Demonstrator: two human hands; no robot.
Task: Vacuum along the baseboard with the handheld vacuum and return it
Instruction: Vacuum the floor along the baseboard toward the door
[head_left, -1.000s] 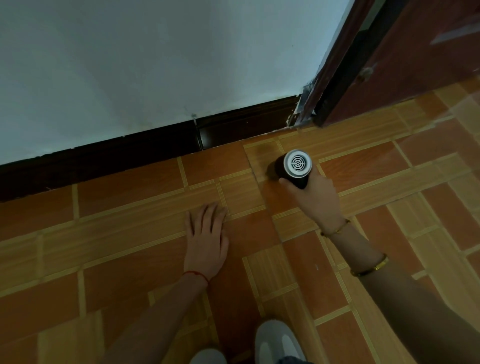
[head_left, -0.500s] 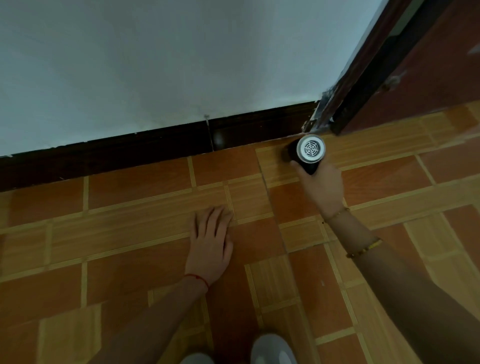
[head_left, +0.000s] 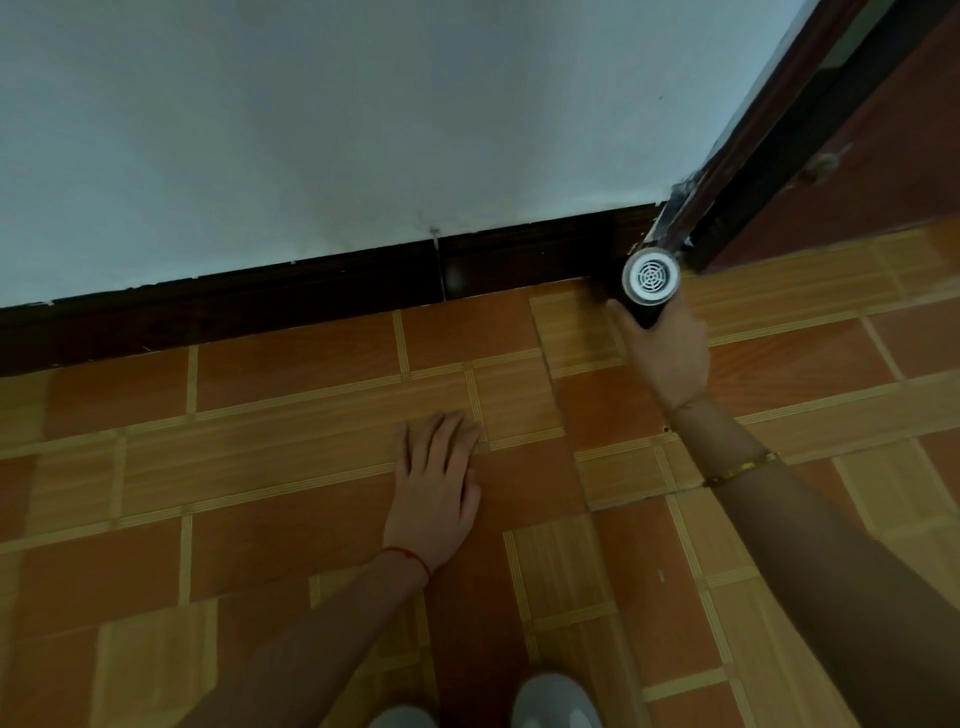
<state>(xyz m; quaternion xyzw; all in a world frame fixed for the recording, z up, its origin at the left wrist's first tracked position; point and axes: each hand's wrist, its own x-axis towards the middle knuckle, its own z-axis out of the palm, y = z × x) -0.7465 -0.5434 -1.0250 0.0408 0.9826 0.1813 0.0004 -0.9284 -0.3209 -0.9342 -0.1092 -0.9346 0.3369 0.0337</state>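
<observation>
My right hand grips the black handheld vacuum, whose white round vented end faces me. Its front end is hidden and sits against the dark brown baseboard, right at the corner where the baseboard meets the door frame. My left hand rests flat on the floor tiles, fingers together, well short of the baseboard and to the left of the vacuum.
A white wall rises above the baseboard. A reddish-brown door stands at the upper right. The floor is orange and tan patterned tile. My white shoes show at the bottom edge.
My right hand has pushed the vacuum forward from the open tile to the baseboard by the door frame. My left hand stayed planted on the floor.
</observation>
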